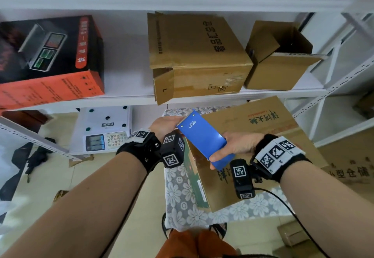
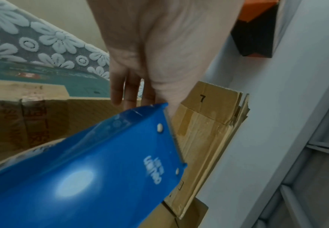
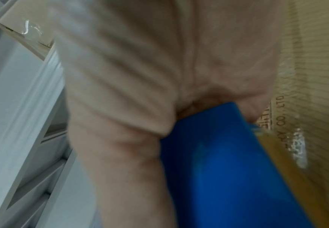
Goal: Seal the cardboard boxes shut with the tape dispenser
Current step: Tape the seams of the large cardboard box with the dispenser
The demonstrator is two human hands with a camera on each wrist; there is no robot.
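My right hand (image 1: 228,148) grips a blue tape dispenser (image 1: 202,138) by its lower end and holds it tilted above a large cardboard box (image 1: 263,136) on the lace-covered table. My left hand (image 1: 168,125) is at the dispenser's toothed upper end, fingers straight, their tips hidden behind the blade. In the left wrist view the blue dispenser (image 2: 101,169) fills the foreground with my left hand's fingers (image 2: 118,89) extended behind it. The right wrist view shows my right hand (image 3: 140,92) wrapped around the blue body (image 3: 228,169), blurred. Two cardboard boxes (image 1: 198,55) (image 1: 277,59) with loose flaps sit on the shelf above.
White metal shelving (image 1: 141,97) runs across in front of me. A black and orange scale carton (image 1: 48,59) stands at shelf left. A white electronic scale (image 1: 105,130) sits lower left on the floor. More cardboard (image 1: 348,166) lies at right. The table's lace cloth (image 1: 182,197) hangs beside the box.
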